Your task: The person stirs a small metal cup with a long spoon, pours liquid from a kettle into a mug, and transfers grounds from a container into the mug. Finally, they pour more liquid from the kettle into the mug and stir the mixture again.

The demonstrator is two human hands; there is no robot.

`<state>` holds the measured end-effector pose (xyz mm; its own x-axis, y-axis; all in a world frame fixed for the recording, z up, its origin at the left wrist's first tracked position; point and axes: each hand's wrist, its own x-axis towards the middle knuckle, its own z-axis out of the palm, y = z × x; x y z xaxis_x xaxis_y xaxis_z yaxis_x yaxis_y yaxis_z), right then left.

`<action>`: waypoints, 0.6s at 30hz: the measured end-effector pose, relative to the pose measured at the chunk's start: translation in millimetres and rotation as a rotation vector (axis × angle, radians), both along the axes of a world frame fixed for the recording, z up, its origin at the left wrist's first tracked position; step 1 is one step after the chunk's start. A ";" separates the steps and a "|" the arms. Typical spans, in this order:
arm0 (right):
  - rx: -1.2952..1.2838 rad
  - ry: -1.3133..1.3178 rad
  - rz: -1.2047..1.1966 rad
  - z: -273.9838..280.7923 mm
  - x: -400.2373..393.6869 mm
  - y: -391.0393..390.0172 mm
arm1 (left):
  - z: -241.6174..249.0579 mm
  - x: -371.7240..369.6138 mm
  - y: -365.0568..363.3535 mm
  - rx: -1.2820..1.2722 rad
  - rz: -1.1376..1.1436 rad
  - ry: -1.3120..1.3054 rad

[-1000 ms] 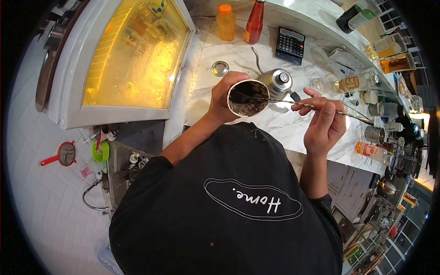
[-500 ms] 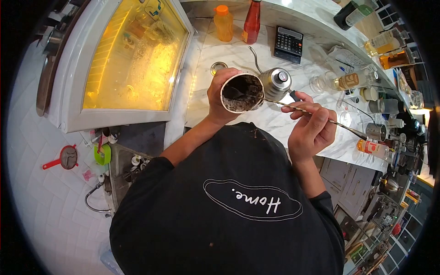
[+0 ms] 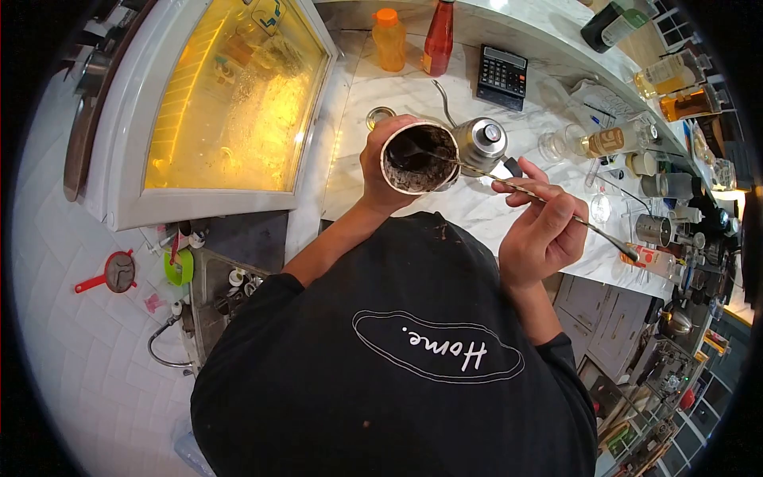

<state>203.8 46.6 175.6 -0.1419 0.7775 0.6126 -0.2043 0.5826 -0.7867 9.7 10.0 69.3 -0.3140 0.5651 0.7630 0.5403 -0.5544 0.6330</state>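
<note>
My left hand (image 3: pixel 383 163) is wrapped round a white-rimmed cup (image 3: pixel 419 191), tilted so its dark inside faces me. Dark, wet-looking residue coats the inner wall. Between the fingers of my right hand (image 3: pixel 548 230) is a long twisted metal spoon (image 3: pixel 592 225), its bowl end down inside the cup. Just behind the cup stands a steel gooseneck kettle (image 3: pixel 482 141) with a black handle, partly hidden by the cup.
An orange bottle (image 3: pixel 389 41), a red sauce bottle (image 3: pixel 439 40) and a calculator (image 3: pixel 501 77) stand along the counter's back. Glass bottles and jars crowd the right. A lit glass-fronted cabinet (image 3: pixel 230 103) is at left, above a sink (image 3: pixel 208 306).
The spoon and my right hand have shifted slightly right and down. The cup has tilted a little, and the spoon's bowl sits a bit differently inside it.
</note>
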 end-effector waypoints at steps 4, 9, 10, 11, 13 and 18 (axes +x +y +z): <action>0.153 -0.079 0.047 2.1 5.5 5.3 | -4.5 0.1 -0.7 -0.030 -0.002 -0.102; 0.153 -0.103 0.115 3.9 6.4 8.5 | -4.6 -2.0 -1.9 -0.012 0.037 -0.126; 0.171 -0.103 0.133 3.9 7.2 9.8 | -4.9 -2.6 -1.1 -0.007 0.036 -0.119; 0.187 -0.105 0.149 3.8 8.7 10.3 | -5.5 -2.9 -1.4 -0.005 0.034 -0.113; 0.221 -0.121 0.196 8.1 11.8 12.7 | -6.6 -9.2 -6.6 -0.094 -0.042 -0.052; 0.225 -0.141 0.303 16.6 24.9 25.0 | 5.7 -7.0 0.5 0.030 -0.161 -0.019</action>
<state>228.6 71.7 192.2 -0.4389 0.5362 0.7210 -0.2929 0.6732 -0.6790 2.7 10.5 74.9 -0.2355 0.5861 0.7753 0.4312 -0.6519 0.6238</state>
